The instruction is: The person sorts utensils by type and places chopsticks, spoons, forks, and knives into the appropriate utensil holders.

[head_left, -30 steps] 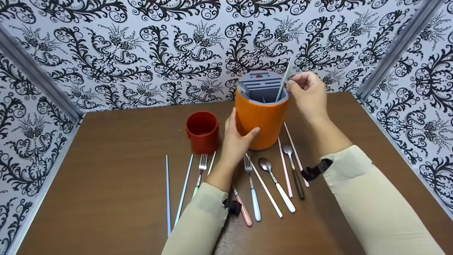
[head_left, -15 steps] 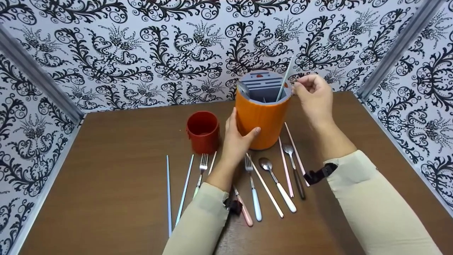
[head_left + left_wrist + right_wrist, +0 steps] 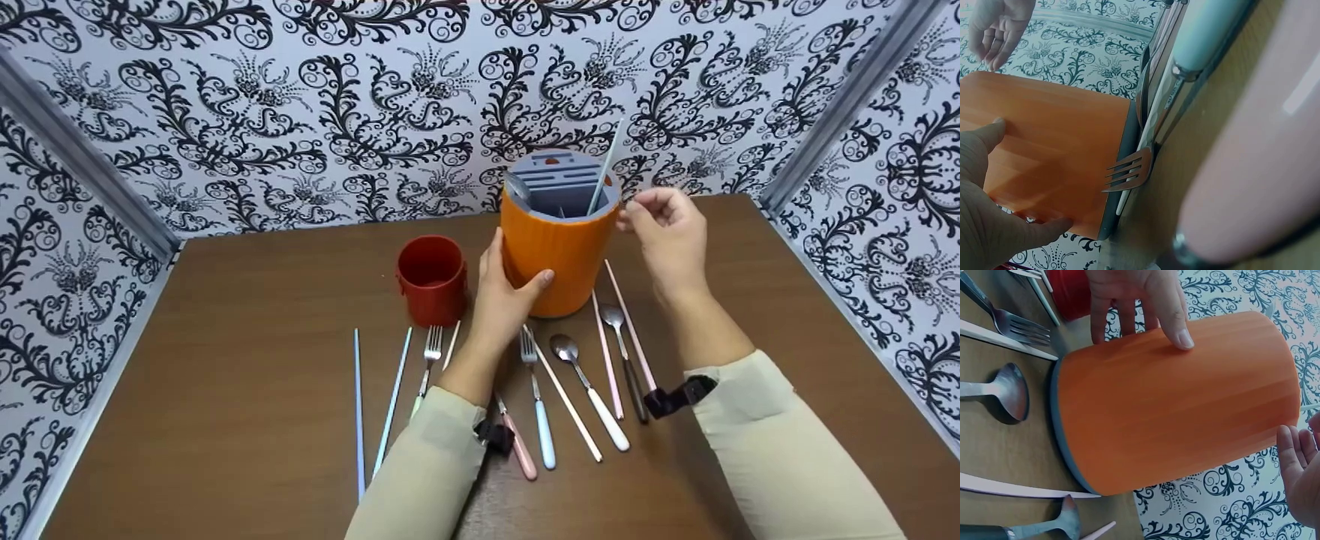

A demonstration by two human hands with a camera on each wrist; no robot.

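Note:
An orange utensil holder [image 3: 559, 262] with a grey slotted top [image 3: 551, 176] stands upright near the back wall. My left hand [image 3: 499, 300] grips its left side, thumb across the front and fingers along the flank. A spoon head [image 3: 516, 189] and a pale chopstick [image 3: 606, 165] stick up out of the holder. Just right of the rim is my right hand [image 3: 667, 236], with nothing in its loosely bent fingers. In the right wrist view, its fingertips [image 3: 1286, 433] lie right at the holder's upper end.
A red cup [image 3: 433, 281] stands left of the holder. Before it lie blue chopsticks [image 3: 358, 412], forks [image 3: 433, 345], a white-handled spoon [image 3: 600, 412], a black-handled spoon [image 3: 634, 382], pink chopsticks [image 3: 630, 322] and a pink handle [image 3: 519, 446]. A patterned wall [image 3: 300, 112] closes off the back.
My right hand has moved away from the chopstick at the rim, slightly right and then down beside the holder. My left hand keeps its grip; the chopstick stays standing in the holder.

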